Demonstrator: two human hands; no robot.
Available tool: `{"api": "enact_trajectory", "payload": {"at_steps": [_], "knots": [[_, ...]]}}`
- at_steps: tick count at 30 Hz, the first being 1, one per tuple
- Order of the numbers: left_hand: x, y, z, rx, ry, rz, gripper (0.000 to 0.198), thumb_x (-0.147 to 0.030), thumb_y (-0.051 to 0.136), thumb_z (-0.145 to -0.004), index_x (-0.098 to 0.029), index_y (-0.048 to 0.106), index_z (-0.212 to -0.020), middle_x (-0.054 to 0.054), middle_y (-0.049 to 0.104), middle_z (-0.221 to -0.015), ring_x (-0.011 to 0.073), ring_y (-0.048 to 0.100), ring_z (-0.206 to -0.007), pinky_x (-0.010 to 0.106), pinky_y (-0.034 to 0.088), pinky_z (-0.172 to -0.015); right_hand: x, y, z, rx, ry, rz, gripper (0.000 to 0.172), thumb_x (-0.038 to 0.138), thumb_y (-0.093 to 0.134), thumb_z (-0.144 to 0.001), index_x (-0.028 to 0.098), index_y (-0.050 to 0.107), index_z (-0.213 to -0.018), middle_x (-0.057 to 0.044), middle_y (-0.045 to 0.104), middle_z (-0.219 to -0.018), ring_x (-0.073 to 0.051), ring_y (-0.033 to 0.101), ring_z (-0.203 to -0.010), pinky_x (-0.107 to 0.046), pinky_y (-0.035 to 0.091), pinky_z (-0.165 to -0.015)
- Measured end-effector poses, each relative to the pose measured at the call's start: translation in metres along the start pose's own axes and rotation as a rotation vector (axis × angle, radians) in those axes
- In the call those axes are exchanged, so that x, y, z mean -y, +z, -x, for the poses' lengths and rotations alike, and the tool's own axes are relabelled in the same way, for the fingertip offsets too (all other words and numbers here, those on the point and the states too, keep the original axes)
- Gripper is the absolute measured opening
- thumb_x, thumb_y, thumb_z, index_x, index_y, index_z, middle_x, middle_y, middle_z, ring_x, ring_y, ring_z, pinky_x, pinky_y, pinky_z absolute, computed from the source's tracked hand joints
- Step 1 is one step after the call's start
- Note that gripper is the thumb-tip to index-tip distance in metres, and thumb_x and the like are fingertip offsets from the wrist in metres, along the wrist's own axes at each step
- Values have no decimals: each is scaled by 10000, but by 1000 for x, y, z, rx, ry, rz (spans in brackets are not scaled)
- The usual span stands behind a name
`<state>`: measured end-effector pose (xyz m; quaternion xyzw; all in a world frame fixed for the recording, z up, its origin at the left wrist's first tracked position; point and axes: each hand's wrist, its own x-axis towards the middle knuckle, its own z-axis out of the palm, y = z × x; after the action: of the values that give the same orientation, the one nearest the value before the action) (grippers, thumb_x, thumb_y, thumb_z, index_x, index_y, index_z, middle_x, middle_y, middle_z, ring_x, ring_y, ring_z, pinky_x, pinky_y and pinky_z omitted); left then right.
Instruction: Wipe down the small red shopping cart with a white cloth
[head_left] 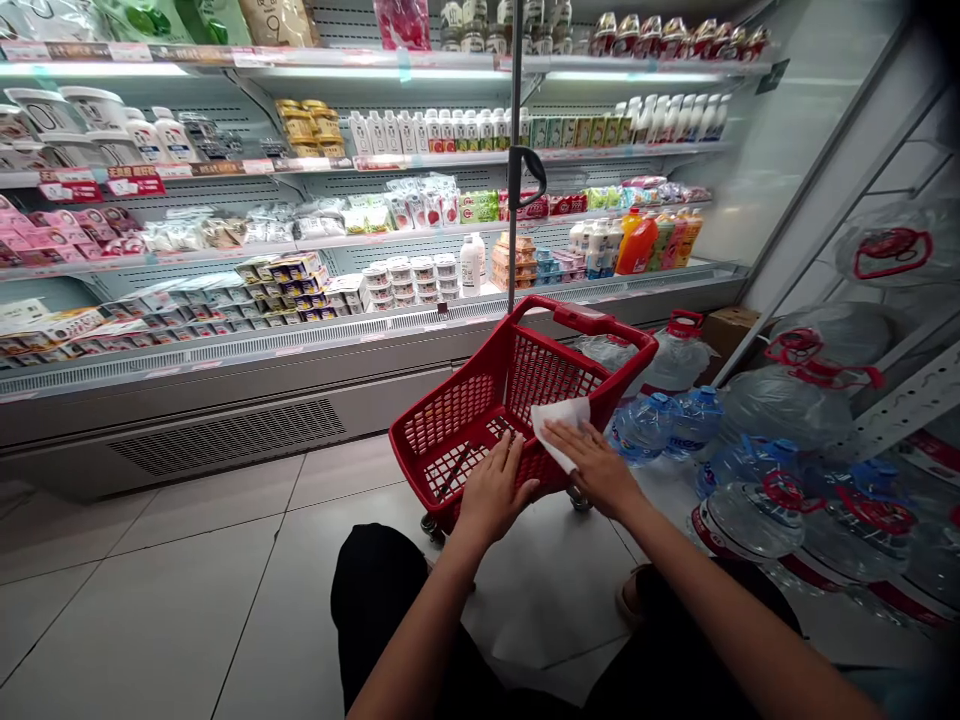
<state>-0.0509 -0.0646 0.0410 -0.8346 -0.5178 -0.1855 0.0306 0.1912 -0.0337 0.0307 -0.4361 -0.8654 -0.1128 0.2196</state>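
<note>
Left hand (495, 490) grips near rim of red basket (480, 405), fingers curled – right hand (592, 462) presses white cloth (559, 425) flat against its right side wall, fingers spread.

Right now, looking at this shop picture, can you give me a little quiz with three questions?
1. True or false: large water bottles lie to the right of the red wheeled basket.
2. What does the right hand press on the basket's rim? A: sponge. B: white cloth. C: milk carton.
3. Fill in: the left hand rests on the basket's near ____.
Key: 1 true; 2 B; 3 rim.
</note>
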Motion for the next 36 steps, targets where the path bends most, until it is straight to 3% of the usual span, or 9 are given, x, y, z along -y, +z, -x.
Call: {"api": "enact_trajectory", "payload": {"at_steps": [4,7,10,16,20,24,28,32,36], "knots": [[27,-20,16,147,36,105,590,-480,413,-1077,-328,275,-1629,7,441,-1632,196,553,-1396,341,536,-1045,-56,-14,-2,-27,128,112,879,76,404,-887,327,96,-1671,16,337,-1676,-204,337,-1538,-514,236,-1284],[39,-24,27,155,53,104,548,-437,355,-1100,-362,250,-1633,-12,517,-1579,177,530,-1415,399,413,-1188,-68,-10,-11,-41,208,105,798,122,398,-929,291,154,-1670,-15,361,-1666,-226,331,-1542,-529,276,-1267],[33,-14,29,79,28,53,618,-488,365,-1091,-317,182,-1656,33,475,-1609,203,469,-1467,475,279,-1268,-31,6,-18,-15,191,13,768,104,405,-916,241,247,-1655,-58,421,-1633,-233,378,-1519,-530,295,-1260],[5,5,21,-86,42,48,817,-573,319,-1071,-163,-56,-1668,126,230,-1714,230,243,-1582,453,233,-1285,82,30,-4,35,-76,-208,737,140,435,-948,212,237,-1655,-68,396,-1645,-208,328,-1542,-493,300,-1269],[21,-2,19,-68,183,59,827,-636,314,-1052,-217,-34,-1674,75,157,-1736,214,197,-1595,430,166,-1306,69,24,2,75,-131,-229,752,131,423,-945,258,217,-1657,-26,398,-1645,-193,327,-1542,-497,238,-1293],[68,-8,23,-90,43,-92,683,-569,385,-1061,-317,186,-1663,34,239,-1718,245,287,-1568,511,49,-1319,4,14,-6,130,65,-141,645,203,352,-1018,323,254,-1644,23,381,-1652,-181,349,-1531,-506,207,-1297],[95,-2,26,-86,-22,-150,599,-493,416,-1065,-267,357,-1617,60,363,-1671,257,351,-1540,503,204,-1299,-19,15,-4,135,178,-91,555,298,299,-1062,307,358,-1614,17,409,-1640,-206,308,-1552,-514,225,-1290],[76,12,21,-126,-65,-133,600,-520,454,-1047,-239,436,-1577,85,422,-1639,276,413,-1503,498,282,-1269,7,31,22,73,308,-325,542,440,300,-1074,296,435,-1579,-14,488,-1594,-230,409,-1501,-488,299,-1258],[42,25,17,-151,-77,-89,597,-544,477,-1033,-256,464,-1556,84,443,-1627,276,485,-1445,491,330,-1240,16,40,46,-86,861,-575,764,637,190,-1047,134,635,-1412,-167,740,-1249,-340,685,-1190,-462,554,-977]]}}
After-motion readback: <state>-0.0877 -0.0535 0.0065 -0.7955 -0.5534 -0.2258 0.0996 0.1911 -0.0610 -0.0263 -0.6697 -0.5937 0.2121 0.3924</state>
